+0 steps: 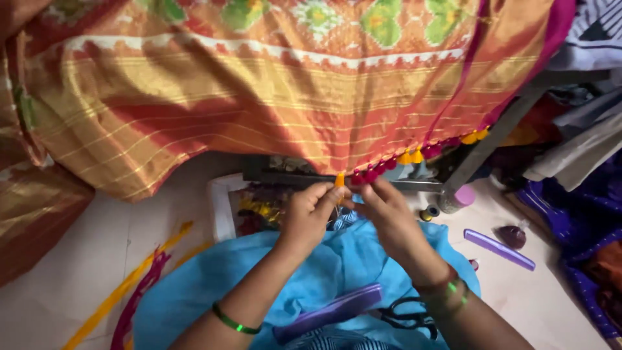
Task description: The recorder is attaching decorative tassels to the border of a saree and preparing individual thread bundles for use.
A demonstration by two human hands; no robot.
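Nearest the lens: purple comb and black scissors lying on blue cloth across the lap, between the two forearms. Green bangle on left forearm. Left hand raised to the hem of an orange and gold sari that hangs from above; thumb and fingertips pinched closed on a small orange tassel at the hem edge. Right hand just beside the left, touching it at the fingertips; fingers drawn together near the same tassel, but whether they actually grip thread or tassel cannot be told. Row of finished tassels, magenta and yellow, runs along the hem to the right of the hands. Second purple comb on the pale floor to the right, well apart from the hands. Small thread spool near the right hand. Yellow and magenta strips on the floor at left.
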